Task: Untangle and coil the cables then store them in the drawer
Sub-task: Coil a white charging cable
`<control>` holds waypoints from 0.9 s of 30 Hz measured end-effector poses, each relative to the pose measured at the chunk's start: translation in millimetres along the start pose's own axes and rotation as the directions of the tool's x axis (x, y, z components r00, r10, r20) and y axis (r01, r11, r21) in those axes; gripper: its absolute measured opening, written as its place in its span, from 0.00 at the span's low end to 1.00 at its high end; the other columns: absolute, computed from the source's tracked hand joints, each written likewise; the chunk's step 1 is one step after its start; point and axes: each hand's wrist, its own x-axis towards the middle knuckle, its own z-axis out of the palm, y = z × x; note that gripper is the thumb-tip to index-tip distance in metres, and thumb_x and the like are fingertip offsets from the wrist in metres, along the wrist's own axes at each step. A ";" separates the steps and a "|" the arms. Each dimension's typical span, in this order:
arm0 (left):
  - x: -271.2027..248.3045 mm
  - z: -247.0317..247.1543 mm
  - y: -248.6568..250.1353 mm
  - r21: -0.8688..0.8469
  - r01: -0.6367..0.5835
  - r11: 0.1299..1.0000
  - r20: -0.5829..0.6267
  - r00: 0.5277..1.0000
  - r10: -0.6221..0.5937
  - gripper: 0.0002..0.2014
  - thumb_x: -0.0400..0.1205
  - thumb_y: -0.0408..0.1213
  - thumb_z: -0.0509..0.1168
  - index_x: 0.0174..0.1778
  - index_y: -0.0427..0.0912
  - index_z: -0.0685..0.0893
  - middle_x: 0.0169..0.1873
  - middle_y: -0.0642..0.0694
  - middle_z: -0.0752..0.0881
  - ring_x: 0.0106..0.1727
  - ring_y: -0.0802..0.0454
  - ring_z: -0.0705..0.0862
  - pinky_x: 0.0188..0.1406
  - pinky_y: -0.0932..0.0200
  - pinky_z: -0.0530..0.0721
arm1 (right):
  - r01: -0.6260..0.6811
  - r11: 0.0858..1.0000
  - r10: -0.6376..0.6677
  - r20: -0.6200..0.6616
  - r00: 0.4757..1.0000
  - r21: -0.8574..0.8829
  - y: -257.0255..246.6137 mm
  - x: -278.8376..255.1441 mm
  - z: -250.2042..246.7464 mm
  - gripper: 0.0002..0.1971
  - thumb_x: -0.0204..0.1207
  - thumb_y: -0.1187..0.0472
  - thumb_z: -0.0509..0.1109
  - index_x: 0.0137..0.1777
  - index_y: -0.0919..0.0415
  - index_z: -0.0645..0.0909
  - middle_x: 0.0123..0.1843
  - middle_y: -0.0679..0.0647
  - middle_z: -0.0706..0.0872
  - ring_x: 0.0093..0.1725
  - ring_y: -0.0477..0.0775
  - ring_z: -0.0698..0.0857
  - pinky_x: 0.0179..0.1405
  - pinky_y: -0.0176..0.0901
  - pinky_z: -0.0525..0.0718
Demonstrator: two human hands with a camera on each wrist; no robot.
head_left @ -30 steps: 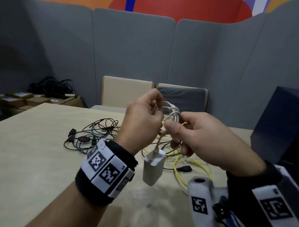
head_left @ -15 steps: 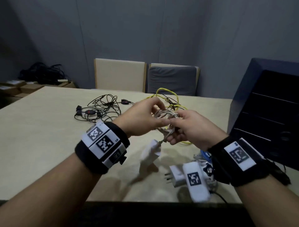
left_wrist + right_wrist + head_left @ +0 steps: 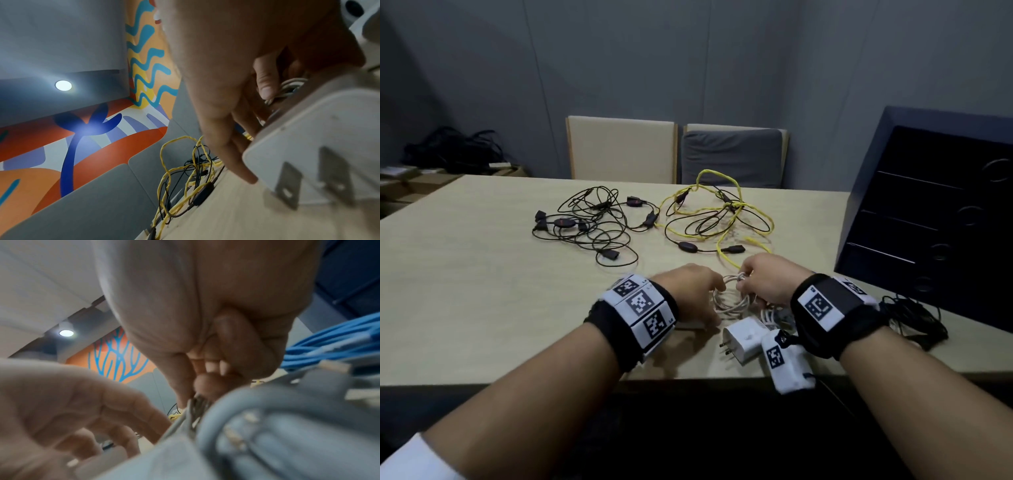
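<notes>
A coiled white cable (image 3: pixel 732 301) lies on the table (image 3: pixel 482 291) near its front edge, between my two hands. My right hand (image 3: pixel 751 277) pinches the top of the coil with thumb and fingers (image 3: pixel 207 382). To the coil's left, my left hand (image 3: pixel 707 301) rests with its fingers (image 3: pixel 226 146) stretched loosely down to the table, gripping nothing. The cable's white charger (image 3: pixel 744 337) lies in front of the coil, prongs toward me. A black cable tangle (image 3: pixel 592 222) and a yellow cable (image 3: pixel 722 212) knotted with black leads lie farther back.
A dark drawer unit (image 3: pixel 928 222) stands on the table at the right, with a black cable pile (image 3: pixel 914 315) in front of it. Blue cable (image 3: pixel 329 340) lies by my right wrist. Two chairs (image 3: pixel 621 150) stand behind the table.
Both hands have come down from mid-air to the table with the coiled white cable and its charger. My left hand has loosened and no longer grips the coil.
</notes>
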 end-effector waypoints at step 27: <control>-3.2 -12.1 -0.4 -0.184 -0.052 0.982 -0.097 0.995 0.035 0.21 0.80 0.53 0.69 0.68 0.53 0.80 0.61 0.53 0.83 0.54 0.55 0.81 0.59 0.57 0.78 | 0.056 0.986 -0.026 -0.189 0.982 0.157 20.2 -20.5 -39.7 0.07 0.80 0.54 0.71 0.48 0.57 0.84 0.41 0.52 0.89 0.28 0.49 0.83 0.24 0.38 0.73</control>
